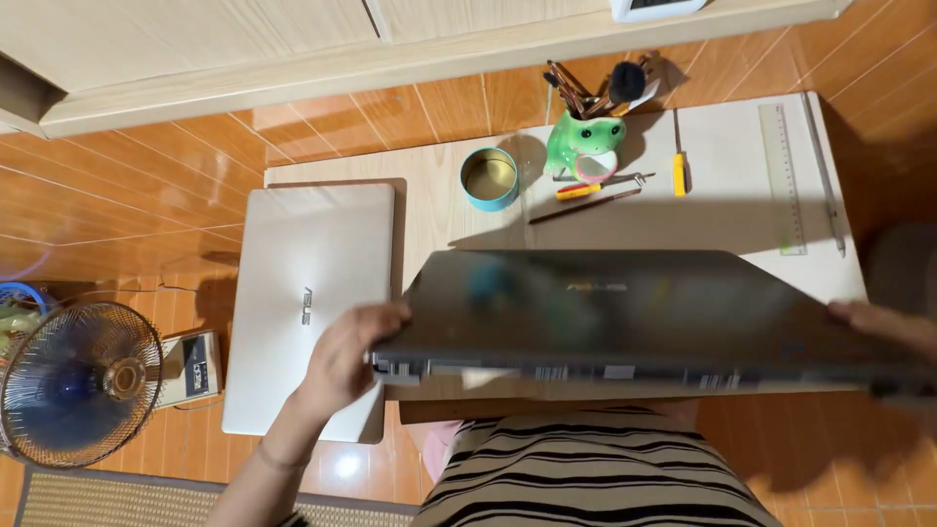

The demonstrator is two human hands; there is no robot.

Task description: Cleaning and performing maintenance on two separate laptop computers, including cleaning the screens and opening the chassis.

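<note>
At the far left a fan (80, 383) stands on the tiled floor (127, 205), with a small box-shaped device (192, 365) just beside it. Next comes a silver laptop (307, 293), closed, lying flat on the left end of the tabletop (439, 210) with its near edge hanging past it. The left hand (346, 356) comes up from below and grips the near left corner of a dark laptop (625, 312), thumb on the lid and fingers (376, 324) clenched around the edge, partly over the silver laptop. The dark laptop is closed and held lifted above the near half of the tabletop, tilted so that its near edge with stickers faces the camera; it looks blurred. Behind it on the tabletop a round teal tin (489, 179) stands open, and just right of that a green frog holder (583, 141) carries brushes and pens. A yellow-handled tool (586, 187) and a thin dark pen (584, 206) lie in front of the frog, a yellow screwdriver (678, 161) lies a little to the right, and a clear ruler (784, 181) and a slim grey rod (825, 176) lie lengthwise near the right edge. The right hand (883, 327) holds the right end of the dark laptop, fingers laid over the lid; I cannot tell how it grips beneath. A striped garment (586, 473) fills the bottom centre.
</note>
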